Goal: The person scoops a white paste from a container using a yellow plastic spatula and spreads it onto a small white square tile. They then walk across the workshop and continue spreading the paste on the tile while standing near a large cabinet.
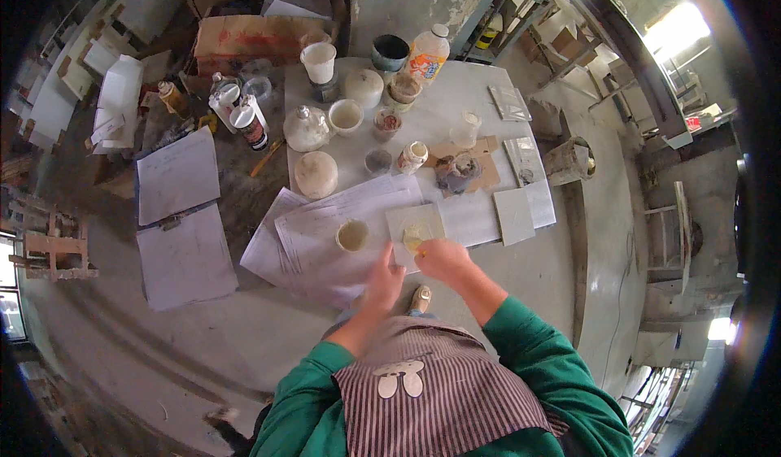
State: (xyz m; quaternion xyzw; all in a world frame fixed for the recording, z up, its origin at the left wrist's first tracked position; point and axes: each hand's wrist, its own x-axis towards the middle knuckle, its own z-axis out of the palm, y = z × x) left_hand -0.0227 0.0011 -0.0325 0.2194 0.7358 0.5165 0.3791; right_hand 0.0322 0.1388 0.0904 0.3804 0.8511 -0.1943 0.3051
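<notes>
A small square pale tile (415,226) with a yellowish smear in its middle lies on white paper sheets (325,229) at the near edge of a low white table (480,91). My right hand (441,259) is closed over the tile's near edge, fingers curled as if pinching something small that I cannot make out. My left hand (384,280) rests beside the tile's left corner with fingers spread, touching the paper. A small cup (352,235) of pale liquid stands just left of my left hand.
Bowls, jars, a plastic bottle (428,53), a white cup (318,61) and round lidded pots crowd the table's far half. More tiles (514,215) lie to the right. A clipboard with papers (181,221) lies on the floor to the left. Cardboard boxes (252,38) sit behind.
</notes>
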